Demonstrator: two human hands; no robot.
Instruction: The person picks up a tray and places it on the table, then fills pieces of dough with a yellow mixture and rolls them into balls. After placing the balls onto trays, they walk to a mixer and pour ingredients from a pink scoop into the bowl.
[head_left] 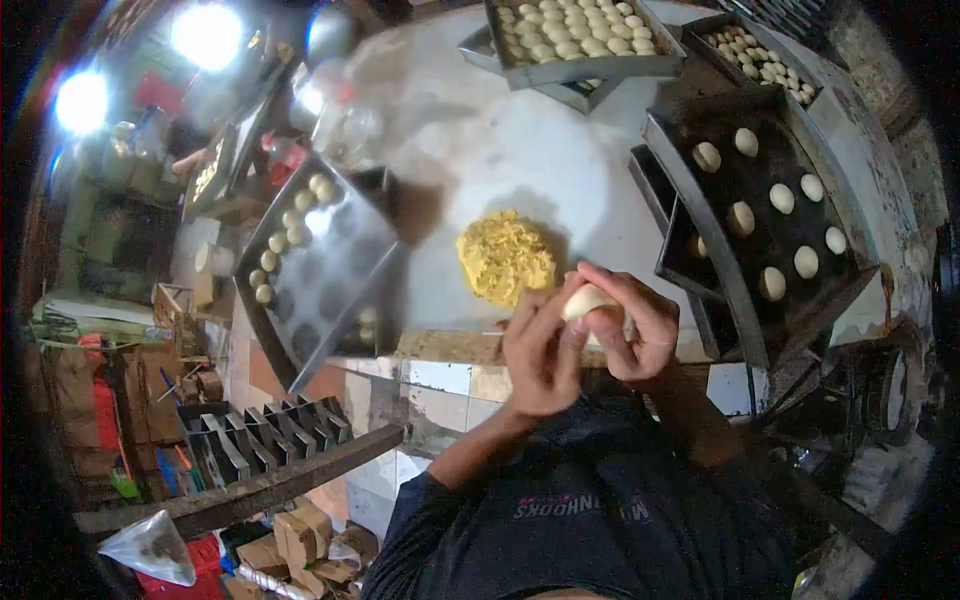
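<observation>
A pale dough ball (588, 302) is held up between my two hands, just above the table's near edge. My left hand (540, 355) presses on it from the left, fingers closed against it. From the other side my right hand (638, 325) curls around it, with its fingers over the top and its thumb below. Part of the dough is hidden by the fingers. Just beyond my left fingertips, a rough mound of yellow filling (506, 258) lies on the white tabletop (440, 140).
Metal trays flank me: a left tray (378, 275) with a row of dough balls, and a dark right tray (690, 190) with spaced balls. At the back, a tray (600, 72) is packed with balls. A rack of metal moulds (260, 440) stands low left.
</observation>
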